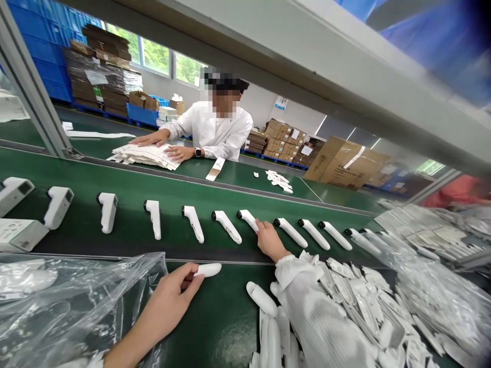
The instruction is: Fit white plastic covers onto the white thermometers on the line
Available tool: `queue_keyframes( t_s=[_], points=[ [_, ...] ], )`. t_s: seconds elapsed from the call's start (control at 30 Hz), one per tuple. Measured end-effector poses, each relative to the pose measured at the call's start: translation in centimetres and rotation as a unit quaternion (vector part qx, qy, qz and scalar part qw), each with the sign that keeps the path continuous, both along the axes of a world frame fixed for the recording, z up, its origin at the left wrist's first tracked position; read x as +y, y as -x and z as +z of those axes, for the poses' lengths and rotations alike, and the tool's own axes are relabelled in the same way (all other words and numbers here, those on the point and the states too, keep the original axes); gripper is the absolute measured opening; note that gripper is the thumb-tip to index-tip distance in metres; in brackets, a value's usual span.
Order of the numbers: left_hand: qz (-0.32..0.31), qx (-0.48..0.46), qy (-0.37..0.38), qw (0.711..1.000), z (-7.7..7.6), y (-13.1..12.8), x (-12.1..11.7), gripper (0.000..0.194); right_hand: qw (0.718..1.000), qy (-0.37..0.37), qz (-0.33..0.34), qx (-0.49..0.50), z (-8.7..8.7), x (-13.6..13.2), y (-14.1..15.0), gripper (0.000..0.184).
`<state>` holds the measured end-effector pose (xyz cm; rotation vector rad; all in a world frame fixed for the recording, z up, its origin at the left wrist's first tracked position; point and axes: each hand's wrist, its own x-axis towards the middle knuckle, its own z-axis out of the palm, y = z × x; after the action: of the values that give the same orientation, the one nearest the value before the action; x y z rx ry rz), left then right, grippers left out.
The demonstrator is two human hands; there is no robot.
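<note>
Left hand: thumb and fingers pinch one end of a small white cover; its free, rounded end points right. The cover is held above the green counter, near the edge of the belt.

Right hand: the fingers reach over the belt and contact the lower handle end of a white handheld device. The thumb is hidden; whether the device is pinched or only touched cannot be told. The device lies tilted, its black-tipped head toward the upper left.

Similar devices form a row along the belt on both sides of the right hand. At the far left, a white box sits just beside this row.

On the counter, a clear plastic bag lies to the left. Loose white covers lie beside the right sleeve, and a heap of white shells lies to its right.

Beyond the belt, a co-worker in a white coat rests both hands on a stack of white sheets.
</note>
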<state>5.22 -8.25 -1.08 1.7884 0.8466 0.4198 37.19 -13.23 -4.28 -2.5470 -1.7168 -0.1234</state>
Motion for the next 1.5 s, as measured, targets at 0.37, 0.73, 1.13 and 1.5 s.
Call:
queue_keyframes(
  t_s=[0.37, 0.73, 1.13, 1.5],
  points=[
    [0.009, -0.141, 0.201, 0.969, -0.4, -9.0, -3.6, 0.030, 0.998, 0.045, 0.035, -0.017, 1.2, -2.9, -2.7, 0.053],
    [-0.030, -0.174, 0.204, 0.963, -1.5, -10.4, -2.6, 0.031, 0.998, -0.052, 0.002, 0.034, 3.2, -4.5, -2.8, 0.044],
    [-0.166, -0.106, -0.132, 0.971, 0.8, -9.2, -4.6, 0.051, 0.937, -0.091, 0.062, 0.332, 6.4, -4.8, 0.5, 0.024],
    [-0.353, 0.014, -0.451, 0.820, -2.2, -8.2, -5.7, 0.043, 1.000, 0.007, -0.008, 0.002, 1.0, -3.1, -1.3, 0.048]
  ],
)
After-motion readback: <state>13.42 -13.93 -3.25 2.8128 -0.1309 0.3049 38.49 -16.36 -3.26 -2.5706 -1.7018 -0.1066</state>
